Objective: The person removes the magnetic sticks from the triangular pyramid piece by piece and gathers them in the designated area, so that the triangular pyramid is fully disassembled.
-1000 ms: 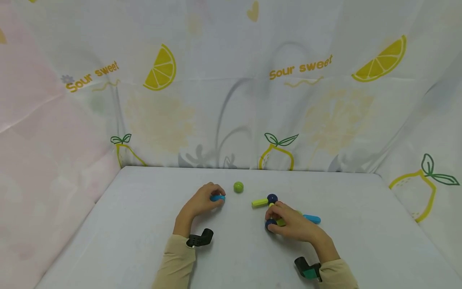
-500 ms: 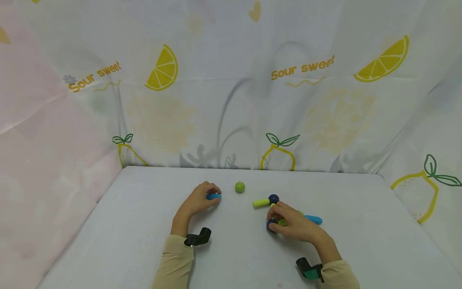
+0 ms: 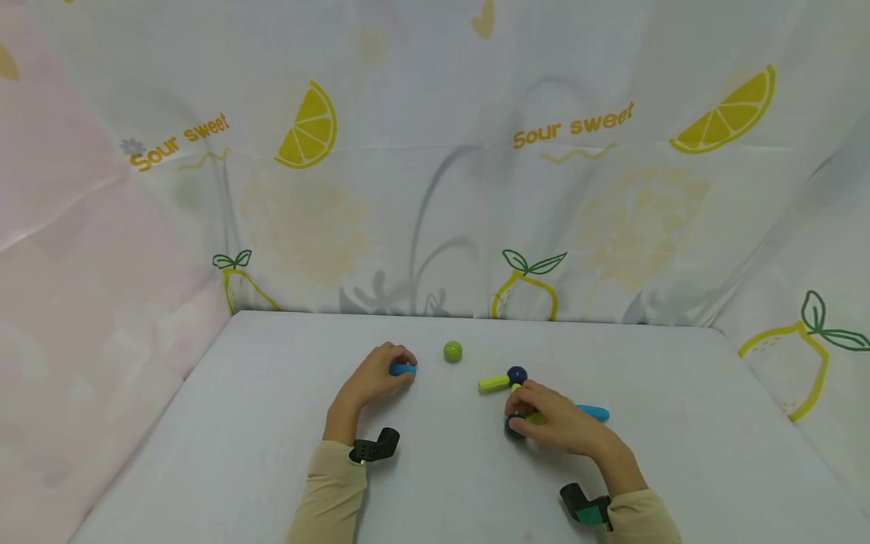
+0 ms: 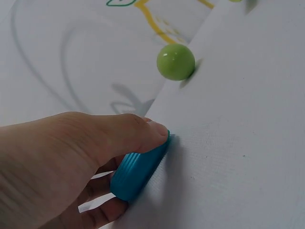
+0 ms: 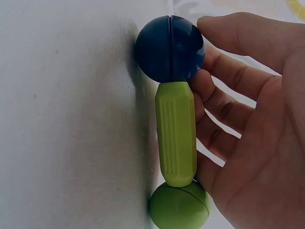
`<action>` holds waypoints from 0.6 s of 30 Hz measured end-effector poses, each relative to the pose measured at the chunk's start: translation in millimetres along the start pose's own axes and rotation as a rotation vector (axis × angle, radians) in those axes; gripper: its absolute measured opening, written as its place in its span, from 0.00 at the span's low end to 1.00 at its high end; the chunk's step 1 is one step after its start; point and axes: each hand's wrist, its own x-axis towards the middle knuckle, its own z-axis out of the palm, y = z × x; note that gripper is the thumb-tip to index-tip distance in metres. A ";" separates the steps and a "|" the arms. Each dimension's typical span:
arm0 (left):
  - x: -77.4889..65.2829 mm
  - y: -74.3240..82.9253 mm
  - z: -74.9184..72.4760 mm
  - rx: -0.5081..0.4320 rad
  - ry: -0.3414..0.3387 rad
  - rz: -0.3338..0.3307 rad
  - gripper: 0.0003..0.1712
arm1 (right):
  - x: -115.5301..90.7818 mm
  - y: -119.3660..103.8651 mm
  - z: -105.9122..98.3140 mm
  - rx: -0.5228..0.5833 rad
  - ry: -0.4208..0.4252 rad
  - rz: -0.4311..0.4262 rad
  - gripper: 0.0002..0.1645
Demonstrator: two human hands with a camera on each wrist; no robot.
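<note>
My left hand (image 3: 374,375) pinches a short blue rod (image 4: 140,171) at the table surface, thumb on its near end and fingers beneath. Just beyond it lies a loose green ball (image 4: 176,62). On the right, my right hand (image 3: 564,425) holds a navy ball (image 5: 157,50) between thumb and curled fingers. That ball joins a ridged green rod (image 5: 176,133), whose other end meets a green ball (image 5: 178,207). From the head, the hand covers most of this piece. A second navy ball (image 3: 516,375) with a yellow-green rod (image 3: 493,384) sits just behind the fingers.
Another blue rod (image 3: 593,412) sticks out to the right from behind the right hand. The white table (image 3: 435,483) ends at a hanging cloth (image 3: 381,219) printed with lemons, which also closes off both sides.
My left hand has shifted slightly left with the blue rod, away from the loose green ball. The right hand stays at the navy ball. The head view has moved a little.
</note>
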 end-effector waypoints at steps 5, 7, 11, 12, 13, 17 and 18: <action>-0.2 0.2 -0.1 0.003 -0.012 -0.008 0.08 | -0.5 -1.0 -1.4 0.012 0.005 -0.010 0.06; -1.0 0.9 -0.8 0.001 -0.018 -0.020 0.08 | -0.6 -1.3 -2.1 0.023 0.013 -0.024 0.06; -2.4 3.1 -2.6 -0.001 -0.022 -0.057 0.07 | 0.1 -0.7 -3.2 0.040 0.054 -0.036 0.04; -2.7 3.9 -3.1 0.001 -0.018 -0.066 0.07 | 0.4 -0.2 -3.5 0.039 0.073 -0.040 0.04; -2.7 4.7 -3.6 0.008 -0.013 -0.070 0.07 | 0.6 0.3 -3.8 0.041 0.095 -0.041 0.04; -2.2 9.8 -5.7 0.040 0.031 -0.053 0.09 | 2.1 3.2 -4.9 0.015 0.222 -0.026 0.06; -2.0 11.8 -6.6 0.038 0.041 -0.041 0.10 | 2.5 4.2 -5.0 0.002 0.258 -0.015 0.07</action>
